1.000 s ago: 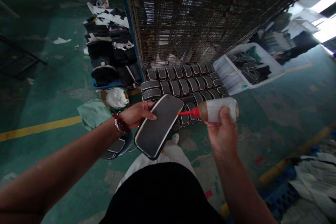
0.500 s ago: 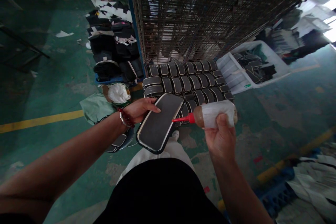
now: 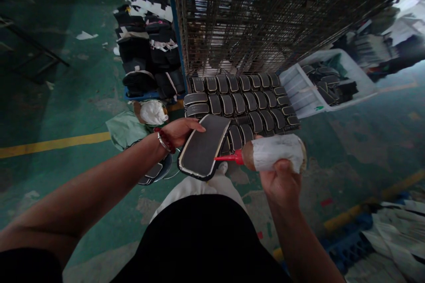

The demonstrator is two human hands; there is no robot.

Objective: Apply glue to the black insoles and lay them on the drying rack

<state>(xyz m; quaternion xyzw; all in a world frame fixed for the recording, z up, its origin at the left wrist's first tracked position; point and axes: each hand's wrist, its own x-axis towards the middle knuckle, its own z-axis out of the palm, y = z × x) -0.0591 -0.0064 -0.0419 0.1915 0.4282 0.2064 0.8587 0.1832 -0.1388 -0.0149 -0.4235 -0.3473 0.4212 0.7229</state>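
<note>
My left hand [image 3: 182, 131] grips a dark grey padded panel [image 3: 203, 147] by its left edge, thumb on top and the other fingers hidden beneath. The panel has rounded corners, a pale line along its border and a black rim. In my right hand [image 3: 283, 183] is a squeeze bottle [image 3: 277, 152] wrapped in white, tipped on its side. Its red nozzle [image 3: 229, 157] points left, and the tip is at the panel's right border, seemingly touching it. Beyond the panel, rows of similar curved panels [image 3: 239, 101] lie side by side.
A wire rack [image 3: 249, 17] rises behind the rows. At right stands a white bin [image 3: 300, 93] holding dark pieces. Stacks of black pieces [image 3: 146, 62] sit at left, near a green cloth [image 3: 126, 128] and a bucket [image 3: 156, 177]. A blue pallet [image 3: 352, 234] carries pale material at lower right.
The nozzle tip has slid down along the panel's right border, toward me. The panel is tilted a little differently in my left hand. The whole view has shifted slightly.
</note>
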